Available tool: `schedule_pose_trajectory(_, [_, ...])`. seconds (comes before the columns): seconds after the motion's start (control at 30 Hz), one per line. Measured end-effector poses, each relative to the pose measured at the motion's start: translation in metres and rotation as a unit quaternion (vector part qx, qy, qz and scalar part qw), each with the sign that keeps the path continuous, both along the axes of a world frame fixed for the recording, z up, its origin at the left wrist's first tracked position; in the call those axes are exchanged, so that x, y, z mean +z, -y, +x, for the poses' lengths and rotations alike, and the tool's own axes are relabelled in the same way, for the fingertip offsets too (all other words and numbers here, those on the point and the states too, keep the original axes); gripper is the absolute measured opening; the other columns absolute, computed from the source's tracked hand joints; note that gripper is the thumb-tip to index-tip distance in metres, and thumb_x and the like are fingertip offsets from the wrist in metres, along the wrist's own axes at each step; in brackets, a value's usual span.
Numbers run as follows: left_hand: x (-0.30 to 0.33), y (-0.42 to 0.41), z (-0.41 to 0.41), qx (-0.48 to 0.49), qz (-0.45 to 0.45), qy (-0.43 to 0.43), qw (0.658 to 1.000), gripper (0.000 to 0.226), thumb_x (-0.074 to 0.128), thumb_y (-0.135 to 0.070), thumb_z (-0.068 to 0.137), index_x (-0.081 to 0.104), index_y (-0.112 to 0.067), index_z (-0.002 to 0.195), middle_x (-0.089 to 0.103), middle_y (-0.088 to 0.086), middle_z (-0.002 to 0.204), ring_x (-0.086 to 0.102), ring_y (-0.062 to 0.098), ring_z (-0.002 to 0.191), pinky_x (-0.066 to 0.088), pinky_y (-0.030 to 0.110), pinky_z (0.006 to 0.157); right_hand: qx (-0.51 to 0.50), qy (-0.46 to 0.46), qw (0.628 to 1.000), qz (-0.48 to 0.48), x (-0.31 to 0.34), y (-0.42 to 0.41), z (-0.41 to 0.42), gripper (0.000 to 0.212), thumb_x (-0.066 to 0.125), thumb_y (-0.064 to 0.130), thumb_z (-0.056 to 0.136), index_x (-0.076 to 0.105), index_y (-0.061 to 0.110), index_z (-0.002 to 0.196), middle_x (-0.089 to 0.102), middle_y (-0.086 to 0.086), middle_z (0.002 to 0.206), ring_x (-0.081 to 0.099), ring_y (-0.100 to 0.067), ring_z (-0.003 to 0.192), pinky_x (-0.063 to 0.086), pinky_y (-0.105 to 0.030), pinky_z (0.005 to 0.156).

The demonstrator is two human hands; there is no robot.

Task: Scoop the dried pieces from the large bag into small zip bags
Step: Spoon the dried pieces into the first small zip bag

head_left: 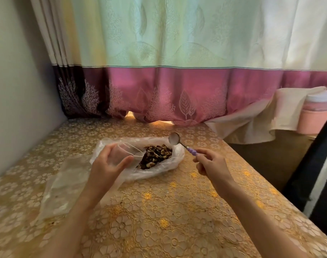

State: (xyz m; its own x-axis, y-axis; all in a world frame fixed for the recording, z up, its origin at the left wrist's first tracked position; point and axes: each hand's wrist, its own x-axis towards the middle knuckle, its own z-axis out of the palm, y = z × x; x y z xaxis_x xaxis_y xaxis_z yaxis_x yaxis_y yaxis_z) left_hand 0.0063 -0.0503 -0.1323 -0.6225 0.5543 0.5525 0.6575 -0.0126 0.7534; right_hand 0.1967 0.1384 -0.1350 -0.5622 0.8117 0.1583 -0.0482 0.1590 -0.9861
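The left hand (107, 162) curls its fingers and thumb round a small zip bag (125, 152), held just left of frame centre with its mouth toward the dried pieces (156, 156); the right hand (211, 162) pinches the purple handle of a spoon (179, 142), whose bowl hangs empty above the heap's right edge; the pieces lie in the large bag (174, 161), open at mid-frame on the floral tablecloth (177, 220); more clear bags (60, 189) lie at lower left; a curtain (177, 62) fills the upper frame.
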Motion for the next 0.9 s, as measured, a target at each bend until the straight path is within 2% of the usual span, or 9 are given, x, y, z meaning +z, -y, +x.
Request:
schedule_pose_trajectory(0.1, [0.008, 0.002, -0.018, 0.019, 0.001, -0.007, 1.000, 0.076, 0.062, -0.068, 0.060, 0.052, -0.018, 0.117, 0.058, -0.012, 0.095, 0.054, -0.013, 0.077, 0.043, 0.006, 0.062, 0.010, -0.045, 0.999, -0.007, 0.006, -0.002, -0.029, 0.014, 0.057, 0.007, 0.091, 0.066, 0.009, 0.101, 0.067, -0.009, 0.079, 0.058, -0.008, 0.058, 0.042, -0.017, 0.049])
schedule_pose_trajectory(0.17, [0.009, 0.000, -0.030, 0.039, -0.005, -0.022, 0.999, 0.069, 0.065, -0.054, 0.062, 0.052, -0.016, 0.118, 0.057, -0.012, 0.093, 0.052, -0.012, 0.077, 0.041, 0.010, 0.063, -0.027, -0.066, 0.997, 0.021, 0.007, -0.007, -0.046, 0.008, 0.061, 0.010, 0.089, 0.067, 0.008, 0.093, 0.070, -0.011, 0.079, 0.062, -0.010, 0.059, 0.042, -0.020, 0.050])
schedule_pose_trajectory(0.27, [0.002, -0.003, -0.039, 0.066, -0.012, -0.033, 0.997, 0.071, 0.066, -0.049, 0.062, 0.049, -0.016, 0.122, 0.053, -0.013, 0.094, 0.050, -0.002, 0.082, 0.038, 0.015, 0.067, -0.091, -0.067, 0.988, 0.107, 0.006, -0.018, -0.066, 0.016, 0.060, 0.017, 0.091, 0.070, 0.009, 0.081, 0.073, -0.004, 0.076, 0.064, -0.008, 0.057, 0.044, -0.022, 0.055])
schedule_pose_trajectory(0.37, [-0.006, -0.006, -0.039, 0.084, -0.017, -0.051, 0.995, 0.074, 0.066, -0.049, 0.061, 0.047, -0.016, 0.124, 0.049, -0.017, 0.092, 0.048, -0.002, 0.083, 0.037, 0.013, 0.066, -0.131, -0.062, 0.966, 0.214, 0.004, -0.026, -0.079, 0.019, 0.057, 0.022, 0.093, 0.062, 0.013, 0.076, 0.071, 0.010, 0.071, 0.062, -0.003, 0.054, 0.047, -0.013, 0.054])
schedule_pose_trajectory(0.5, [-0.015, -0.007, -0.032, 0.084, 0.002, -0.037, 0.996, 0.067, 0.066, -0.049, 0.060, 0.045, -0.023, 0.118, 0.050, -0.017, 0.089, 0.052, -0.005, 0.081, 0.042, 0.010, 0.066, -0.153, -0.045, 0.939, 0.305, 0.004, -0.031, -0.094, 0.019, 0.052, 0.021, 0.096, 0.056, 0.012, 0.080, 0.068, 0.006, 0.071, 0.061, -0.005, 0.063, 0.041, -0.006, 0.061])
schedule_pose_trajectory(0.6, [-0.023, -0.008, -0.023, 0.070, 0.002, -0.056, 0.996, 0.063, 0.064, -0.052, 0.060, 0.044, -0.028, 0.115, 0.050, -0.021, 0.095, 0.050, -0.017, 0.084, 0.043, 0.003, 0.069, -0.147, -0.040, 0.938, 0.312, 0.000, -0.035, -0.101, 0.018, 0.049, 0.019, 0.097, 0.054, 0.012, 0.081, 0.067, 0.002, 0.072, 0.060, -0.006, 0.064, 0.041, -0.009, 0.061])
schedule_pose_trajectory(0.7, [-0.027, -0.009, -0.021, 0.071, 0.001, -0.068, 0.995, 0.058, 0.065, -0.051, 0.061, 0.045, -0.033, 0.113, 0.051, -0.024, 0.100, 0.050, -0.014, 0.089, 0.041, 0.010, 0.071, -0.128, -0.022, 0.947, 0.294, -0.003, -0.038, -0.102, 0.024, 0.048, 0.020, 0.098, 0.059, 0.006, 0.082, 0.067, 0.006, 0.071, 0.060, -0.007, 0.064, 0.043, -0.020, 0.064])
schedule_pose_trajectory(0.77, [-0.027, -0.009, -0.022, 0.071, 0.001, -0.069, 0.995, 0.056, 0.066, -0.049, 0.061, 0.044, -0.037, 0.111, 0.050, -0.025, 0.101, 0.049, -0.014, 0.093, 0.041, 0.010, 0.074, -0.128, -0.020, 0.952, 0.276, -0.001, -0.040, -0.101, 0.028, 0.047, 0.020, 0.098, 0.060, 0.014, 0.073, 0.065, 0.009, 0.067, 0.057, -0.002, 0.058, 0.042, -0.022, 0.062])
schedule_pose_trajectory(0.9, [-0.031, -0.011, -0.021, 0.056, -0.003, -0.071, 0.996, 0.053, 0.069, -0.040, 0.063, 0.043, -0.037, 0.109, 0.050, -0.025, 0.100, 0.047, -0.024, 0.092, 0.036, -0.004, 0.074, -0.122, -0.019, 0.973, 0.195, 0.002, -0.047, -0.099, 0.035, 0.046, 0.022, 0.099, 0.056, 0.020, 0.065, 0.064, 0.013, 0.060, 0.055, -0.001, 0.054, 0.044, -0.022, 0.061])
